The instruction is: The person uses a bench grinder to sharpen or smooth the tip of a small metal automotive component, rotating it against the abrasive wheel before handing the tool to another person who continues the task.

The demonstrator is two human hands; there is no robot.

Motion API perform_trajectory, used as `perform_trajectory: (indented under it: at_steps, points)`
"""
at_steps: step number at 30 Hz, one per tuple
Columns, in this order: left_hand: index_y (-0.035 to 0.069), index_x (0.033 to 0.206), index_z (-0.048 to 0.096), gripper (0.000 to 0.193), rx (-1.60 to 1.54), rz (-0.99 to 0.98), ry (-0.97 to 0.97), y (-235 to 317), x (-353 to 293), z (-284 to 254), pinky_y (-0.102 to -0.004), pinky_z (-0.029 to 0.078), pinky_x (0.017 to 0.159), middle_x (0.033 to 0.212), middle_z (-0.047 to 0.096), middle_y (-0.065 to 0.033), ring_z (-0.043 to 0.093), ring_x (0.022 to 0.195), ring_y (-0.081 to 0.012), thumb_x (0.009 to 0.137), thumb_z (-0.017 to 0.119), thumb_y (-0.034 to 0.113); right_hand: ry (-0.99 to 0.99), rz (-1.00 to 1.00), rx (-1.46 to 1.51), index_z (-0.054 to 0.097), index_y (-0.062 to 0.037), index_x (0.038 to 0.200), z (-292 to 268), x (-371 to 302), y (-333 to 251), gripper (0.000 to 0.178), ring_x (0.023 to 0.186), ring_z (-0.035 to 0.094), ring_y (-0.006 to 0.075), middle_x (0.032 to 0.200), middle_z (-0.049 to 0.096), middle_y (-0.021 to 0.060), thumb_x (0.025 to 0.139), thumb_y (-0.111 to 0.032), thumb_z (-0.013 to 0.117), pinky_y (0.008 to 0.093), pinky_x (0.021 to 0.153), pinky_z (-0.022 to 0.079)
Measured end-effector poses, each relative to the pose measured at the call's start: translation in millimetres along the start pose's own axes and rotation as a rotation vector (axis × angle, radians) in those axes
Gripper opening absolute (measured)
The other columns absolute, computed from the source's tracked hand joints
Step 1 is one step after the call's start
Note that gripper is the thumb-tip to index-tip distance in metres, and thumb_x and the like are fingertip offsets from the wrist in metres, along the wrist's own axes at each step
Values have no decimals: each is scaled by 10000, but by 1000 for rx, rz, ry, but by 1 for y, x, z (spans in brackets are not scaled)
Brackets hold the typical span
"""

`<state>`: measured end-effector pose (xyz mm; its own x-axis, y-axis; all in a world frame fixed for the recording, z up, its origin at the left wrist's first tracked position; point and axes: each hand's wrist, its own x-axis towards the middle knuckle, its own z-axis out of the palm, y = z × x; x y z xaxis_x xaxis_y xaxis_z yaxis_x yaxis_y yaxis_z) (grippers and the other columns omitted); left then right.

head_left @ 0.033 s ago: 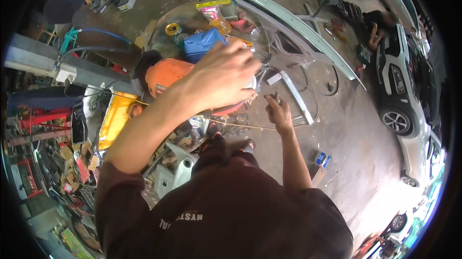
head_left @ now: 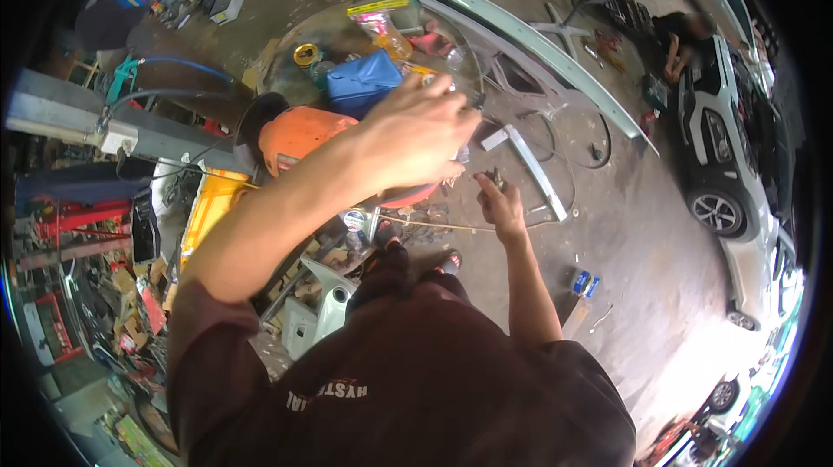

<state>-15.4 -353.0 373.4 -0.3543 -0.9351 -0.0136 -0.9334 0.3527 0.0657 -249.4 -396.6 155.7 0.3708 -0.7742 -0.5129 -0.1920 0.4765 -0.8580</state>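
Observation:
My left hand reaches across the middle with its fingers curled, above a round table and an orange rounded housing. Whatever it grips, if anything, is hidden behind the fingers. Lower and to the right, my right hand is closed on a small dark metallic piece, too small to name; the two hands are apart. Just beyond my left hand lies a blue bag on the table. Beside the bag stand a bottle with orange liquid and a yellow-rimmed can.
A silver angled metal bar lies on the floor to the right, with a blue box nearer me. Long pale panel stretches across the far side. At right, a person crouches by a white car. Cluttered parts fill the left.
My left hand has shifted slightly to the right. The right hand stays nearly where it was, still closed on the small piece.

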Motion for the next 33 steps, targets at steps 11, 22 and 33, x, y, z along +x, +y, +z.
perform_trajectory:
  at_steps: [11,22,33]
  points:
    - [69,1312,704,547,1174,-62,-1402,58,125,180,-786,292,1117,1398,636,-170,536,1337,-437,828,785,312,176,77,348,660,-70,1013,-90,-75,119,216,468,375,35,637,454,-53,1000,-285,665,226,398,253]
    - [54,1297,712,508,955,-52,-911,20,171,87,-789,320,1089,1388,657,-165,584,1296,-436,834,772,253,367,145,468,637,-78,998,-176,-125,192,236,426,373,41,643,501,-24,1014,-312,660,224,371,236]
    - [94,1227,755,566,895,-405,-1039,-148,91,-77,-693,385,1105,1279,723,-128,658,1246,-312,698,867,261,429,178,435,618,-95,1012,-135,-116,194,252,410,368,47,636,509,-17,1013,-344,655,229,366,238]
